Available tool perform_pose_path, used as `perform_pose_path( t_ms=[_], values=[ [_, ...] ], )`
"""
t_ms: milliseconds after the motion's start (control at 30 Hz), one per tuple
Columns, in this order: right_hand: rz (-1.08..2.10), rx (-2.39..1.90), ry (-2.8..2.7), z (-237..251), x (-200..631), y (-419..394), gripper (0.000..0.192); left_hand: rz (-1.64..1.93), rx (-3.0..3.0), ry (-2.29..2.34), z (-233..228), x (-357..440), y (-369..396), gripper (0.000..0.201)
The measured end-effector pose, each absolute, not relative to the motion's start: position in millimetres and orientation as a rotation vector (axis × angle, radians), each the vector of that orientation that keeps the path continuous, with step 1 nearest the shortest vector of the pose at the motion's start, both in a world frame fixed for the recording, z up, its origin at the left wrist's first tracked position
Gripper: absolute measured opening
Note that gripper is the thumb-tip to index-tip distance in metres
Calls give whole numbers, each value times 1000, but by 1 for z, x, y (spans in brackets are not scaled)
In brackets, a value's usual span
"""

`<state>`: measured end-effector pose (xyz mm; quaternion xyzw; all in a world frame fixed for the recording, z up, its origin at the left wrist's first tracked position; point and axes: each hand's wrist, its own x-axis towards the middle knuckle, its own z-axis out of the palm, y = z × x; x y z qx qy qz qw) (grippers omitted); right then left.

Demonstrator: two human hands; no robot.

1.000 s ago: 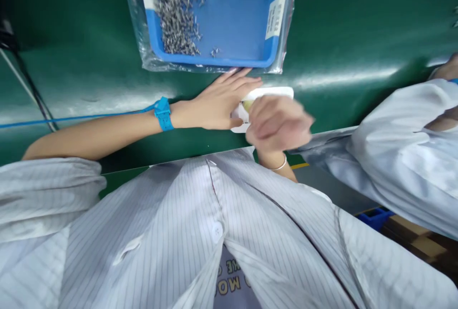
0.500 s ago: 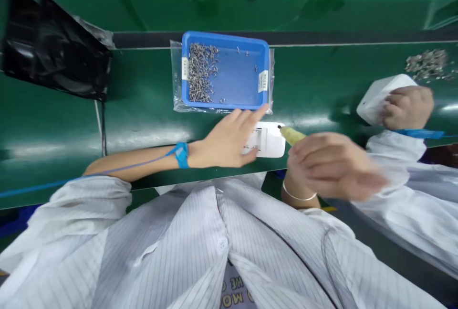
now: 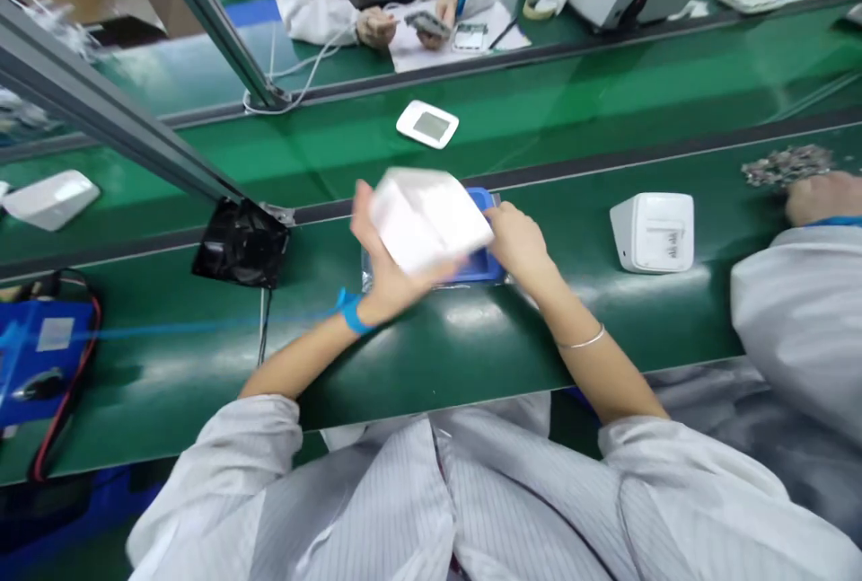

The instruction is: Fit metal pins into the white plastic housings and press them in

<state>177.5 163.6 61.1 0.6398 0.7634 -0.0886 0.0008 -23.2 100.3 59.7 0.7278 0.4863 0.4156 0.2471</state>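
Note:
A white plastic device housing, blurred by motion, is held up over the bench in my left hand, with the thumb raised on its left side and the fingers under it. Behind it the blue tray shows only at its right part; the housing covers the rest, screws included. At the tray's right edge is my right hand, its fingers curled in toward the tray and the housing. Its fingertips are partly hidden, so what they hold cannot be made out.
Right of me stands another white housing, near a pile of small metal parts and a co-worker's hand. A white device with a screen lies on the green belt ahead. Leftward are a black bag and a blue box.
My left hand has lifted the white housing off the bench. My right hand has moved forward to the tray, and the yellowish tool no longer shows. The view has tilted up.

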Motion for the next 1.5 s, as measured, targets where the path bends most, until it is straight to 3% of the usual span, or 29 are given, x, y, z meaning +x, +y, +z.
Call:
perform_pose_path(
  t_ms=[33,100,267,367,433,567,667,833,1167,1267,1367,1500],
  values=[
    [-262,2036,2372,56,176,163,39,1374,1853,1606,61,-33,133,98],
    [-235,2042,2347,50,173,162,40,1736,1280,2067,64,-51,198,95],
    [-231,2032,2399,45,175,167,36,1727,816,2049,85,-80,269,104],
    [-253,2083,2419,47,177,170,33,1694,981,1909,88,-60,238,109],
    [-263,2113,2449,52,176,167,32,1618,1224,1732,80,-36,201,100],
    [-253,2092,2563,62,171,146,31,1260,1528,1211,54,8,136,50],
    [-139,2044,2752,58,170,126,26,1175,1476,1064,42,19,120,32],
    [220,1960,3182,48,177,106,26,1208,1354,1071,39,15,125,32],
    [-68,1988,3137,44,202,66,27,1054,1370,1038,13,32,95,22],
    [-79,2191,2913,42,236,70,30,1007,1478,1020,6,31,82,20],
    [143,2655,2346,40,289,89,35,935,1636,969,3,27,70,20],
    [241,2730,1900,32,337,95,39,767,1980,892,5,21,59,27]
  ],
)
